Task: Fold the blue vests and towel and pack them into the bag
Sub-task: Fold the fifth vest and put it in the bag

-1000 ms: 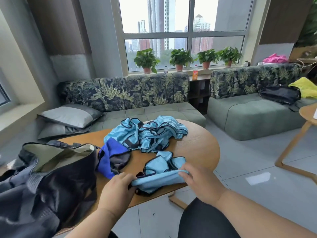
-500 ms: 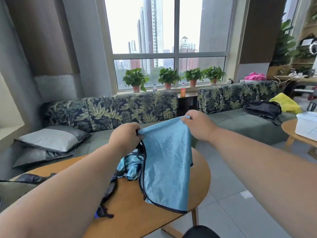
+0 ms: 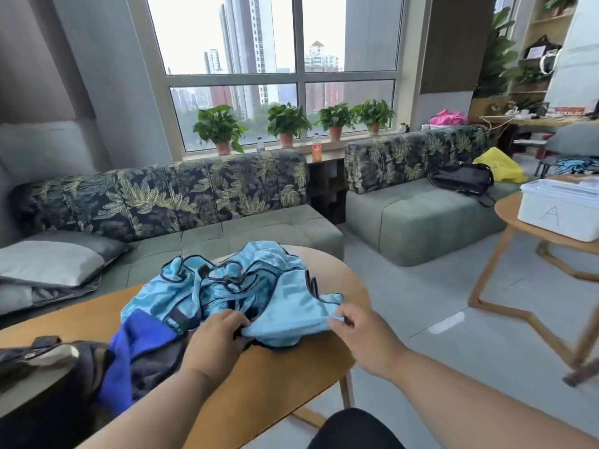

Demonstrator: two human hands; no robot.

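Both hands are pinching one light-blue vest on the bench: the left hand is gripping its near-left edge, the right hand its right corner. It is lying just in front of the vest pile, with the blue towel and bag left of that pile. The slippery fabric may bunch or snag the pile, spoiling the fold.

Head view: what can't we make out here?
- Bag: cut off by the left edge; contents unseen.
- Vest count: pile too tangled.
- Towel: partly under the vests.
- Left hand, right hand: fingertips buried in the held vest.
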